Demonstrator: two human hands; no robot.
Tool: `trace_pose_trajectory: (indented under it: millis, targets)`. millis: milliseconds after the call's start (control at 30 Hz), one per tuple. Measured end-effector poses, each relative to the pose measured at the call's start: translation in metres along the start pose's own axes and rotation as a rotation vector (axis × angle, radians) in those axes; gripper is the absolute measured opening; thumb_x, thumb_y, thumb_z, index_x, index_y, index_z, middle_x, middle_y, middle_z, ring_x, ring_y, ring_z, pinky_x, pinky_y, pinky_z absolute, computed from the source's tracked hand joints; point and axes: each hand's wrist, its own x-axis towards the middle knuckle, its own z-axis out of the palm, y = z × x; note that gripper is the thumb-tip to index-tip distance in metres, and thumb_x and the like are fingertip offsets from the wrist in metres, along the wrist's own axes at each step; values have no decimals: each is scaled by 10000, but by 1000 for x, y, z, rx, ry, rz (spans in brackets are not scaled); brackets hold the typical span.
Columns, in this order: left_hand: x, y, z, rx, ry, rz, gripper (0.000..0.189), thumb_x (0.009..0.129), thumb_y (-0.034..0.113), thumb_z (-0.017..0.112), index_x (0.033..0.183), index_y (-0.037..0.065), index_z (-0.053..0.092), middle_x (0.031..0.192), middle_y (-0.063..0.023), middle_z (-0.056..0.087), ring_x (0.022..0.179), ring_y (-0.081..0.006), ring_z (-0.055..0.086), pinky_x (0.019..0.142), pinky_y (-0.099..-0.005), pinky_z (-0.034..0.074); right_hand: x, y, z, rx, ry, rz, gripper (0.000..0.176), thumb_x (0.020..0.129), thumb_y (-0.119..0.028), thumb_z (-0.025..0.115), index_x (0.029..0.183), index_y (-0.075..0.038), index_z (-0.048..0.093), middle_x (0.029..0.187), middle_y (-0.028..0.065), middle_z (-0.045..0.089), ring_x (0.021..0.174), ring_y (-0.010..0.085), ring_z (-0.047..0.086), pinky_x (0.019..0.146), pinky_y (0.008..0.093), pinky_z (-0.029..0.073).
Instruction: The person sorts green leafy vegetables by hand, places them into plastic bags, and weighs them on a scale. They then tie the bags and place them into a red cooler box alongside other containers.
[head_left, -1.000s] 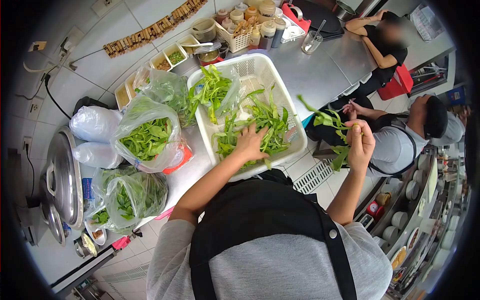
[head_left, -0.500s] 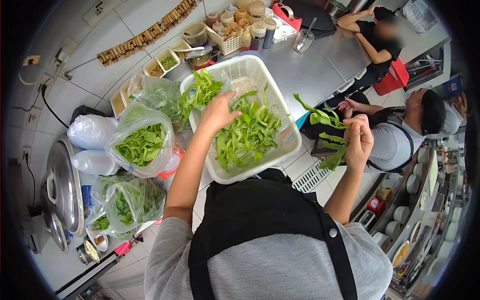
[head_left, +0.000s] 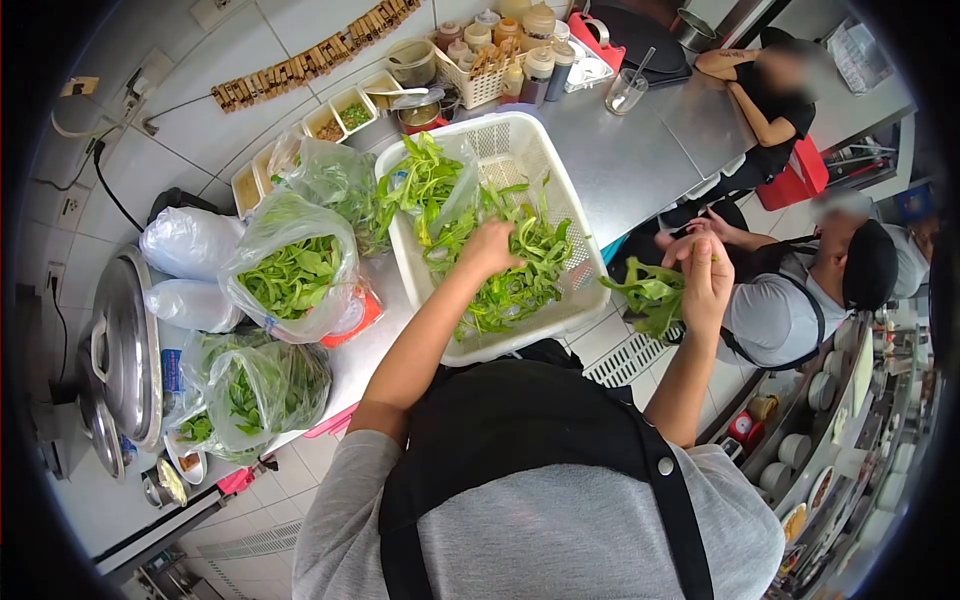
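A white perforated basket point(head_left: 588, 262) stands in front of me, holding loose leafy greens point(head_left: 540, 265) and a clear plastic bag with more greens at its left side. My left hand point(head_left: 490, 250) is down in the basket, its fingers bent around some of the leafy greens and partly among the leaves. Off the basket's right side, my right hand point(head_left: 703, 275) is raised and closed on the stems of a small bunch of greens point(head_left: 650, 295), whose leaves hang to the left of the fingers.
Open plastic bags of greens point(head_left: 290, 275) point(head_left: 255, 400) stand left of the basket, near metal lids point(head_left: 130, 350). Sauce bottles point(head_left: 538, 70), small containers point(head_left: 352, 110) and a glass point(head_left: 625, 95) are on the counter behind. People point(head_left: 790, 290) point(head_left: 765, 100) are at the right.
My left hand has moved down and right into the greens, its fingers now bent around some. My right hand still grips its bunch, which has turned and drawn in closer to the hand.
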Motion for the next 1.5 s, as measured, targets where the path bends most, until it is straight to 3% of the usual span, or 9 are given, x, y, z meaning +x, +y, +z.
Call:
trace_pose_trajectory:
  millis: [100,267,500,833,1067,1167,1267,1300,1500]
  targets:
    - [-3,-9,-2,67,-252,-219,493,609,188,790,1041,59,593,954,-160,635,912,-303,608,798,-389,491,-3,-5,6,322,-9,299,259,965,-208,417,788,-28,473,598,-10,419,441,49,403,452,192,424]
    - [-22,-43,-3,-60,-27,-251,410,625,92,722,1012,73,589,889,-146,637,829,-266,623,716,-364,499,-10,0,22,170,-54,456,113,852,-80,589,780,-35,515,634,-46,479,500,6,409,449,164,328]
    - [-47,-43,-33,-963,-21,-84,355,741,-22,627,1077,56,544,917,-22,592,767,-91,550,699,-221,446,-23,25,88,3,-434,460,97,814,-100,646,845,-14,615,749,-8,598,686,44,501,626,208,431]
    - [-68,-16,-69,-1524,70,-210,339,792,14,607,1109,19,487,950,-75,613,814,-114,597,686,-220,479,-30,11,139,82,-563,445,129,769,-37,635,897,-48,636,702,9,581,597,83,450,559,232,395]
    - [-72,-18,-71,-1512,9,-140,356,808,115,622,1119,-9,501,980,-95,610,868,-165,603,725,-277,495,-29,18,135,43,-575,233,153,765,-81,681,905,-38,635,767,28,607,621,101,476,571,234,407]
    - [-75,-21,-75,-268,-60,-269,591,809,392,600,1158,-78,517,1044,-204,610,875,-294,617,775,-339,476,-28,26,135,27,-478,356,138,798,-112,670,891,-18,630,724,12,585,615,74,467,571,227,399]
    - [-76,-18,-83,-256,-18,-316,536,823,384,595,1133,-50,551,1026,-201,624,845,-324,621,766,-343,474,-19,26,127,59,-474,476,141,853,-138,618,864,3,614,754,-17,586,711,44,477,644,212,402]
    - [-78,-5,-96,-448,43,-289,477,866,391,548,1138,1,580,906,-110,655,784,-202,617,728,-308,487,-17,30,124,29,-513,493,144,857,-145,613,862,-1,617,742,-21,585,707,45,477,643,212,400]
    - [-75,28,-100,-1076,25,32,254,855,159,618,1058,6,613,861,-52,646,739,-56,585,630,-198,465,-10,28,122,-17,-615,475,153,853,-161,610,821,-13,631,687,-16,578,682,48,471,653,227,400]
